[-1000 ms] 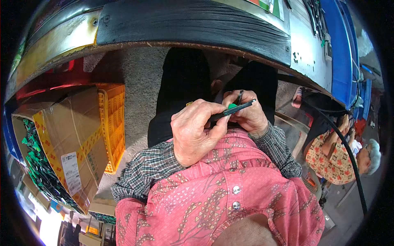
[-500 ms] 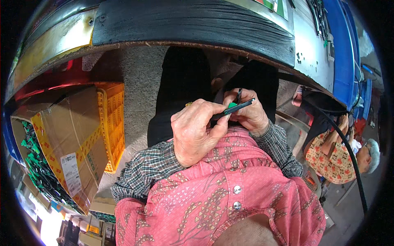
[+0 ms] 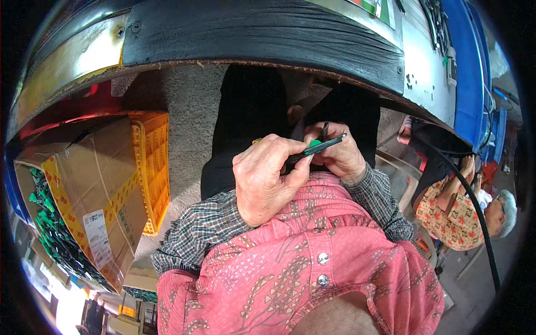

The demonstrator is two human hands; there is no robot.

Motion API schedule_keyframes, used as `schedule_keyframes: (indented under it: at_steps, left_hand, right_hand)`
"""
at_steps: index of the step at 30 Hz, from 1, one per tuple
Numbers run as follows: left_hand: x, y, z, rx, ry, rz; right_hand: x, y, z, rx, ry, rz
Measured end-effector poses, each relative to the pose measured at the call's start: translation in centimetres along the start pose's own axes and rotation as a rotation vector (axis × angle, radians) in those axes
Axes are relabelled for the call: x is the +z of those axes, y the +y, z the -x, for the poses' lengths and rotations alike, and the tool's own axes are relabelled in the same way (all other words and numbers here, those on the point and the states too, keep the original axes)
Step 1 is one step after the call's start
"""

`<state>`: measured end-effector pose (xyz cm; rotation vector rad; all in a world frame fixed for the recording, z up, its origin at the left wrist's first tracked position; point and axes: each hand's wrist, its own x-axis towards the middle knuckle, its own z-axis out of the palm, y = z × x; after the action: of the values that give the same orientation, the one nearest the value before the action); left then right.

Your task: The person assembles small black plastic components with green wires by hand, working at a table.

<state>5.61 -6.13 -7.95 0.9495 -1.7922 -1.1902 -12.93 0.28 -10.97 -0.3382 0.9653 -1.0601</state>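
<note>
A slim dark rod-shaped tool with a green collar (image 3: 322, 144) is pinched at chest height between the left hand (image 3: 265, 178) and right hand (image 3: 340, 153), beside a brown cardboard box (image 3: 92, 190).

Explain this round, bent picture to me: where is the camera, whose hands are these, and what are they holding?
The camera sits on a person's head and looks down, and its wide lens bends straight edges. You see the wearer's pink patterned vest and checked sleeves. The left hand and right hand meet close to the body and together pinch a thin dark tool with a green part. Above them runs the dark edge of a workbench. On the floor to the left stand a cardboard box and a yellow crate. Another person in a flowered top sits at the right.
</note>
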Motion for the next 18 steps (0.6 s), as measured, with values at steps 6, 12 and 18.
schedule_keyframes:
  at_steps: [6, 12, 18]
  left_hand:
    - [-0.1, 0.1, 0.0, -0.027, -0.026, 0.012]
    - [-0.2, -0.1, 0.0, -0.014, -0.063, 0.007]
    - [-0.3, -0.7, 0.4, -0.041, -0.107, 0.006]
  right_hand:
    - [-0.5, 0.4, -0.2, -0.059, 0.007, 0.026]
    - [-0.7, -0.2, 0.2, -0.036, 0.02, 0.056]
    - [-0.8, -1.2, 0.2, -0.155, 0.038, 0.37]
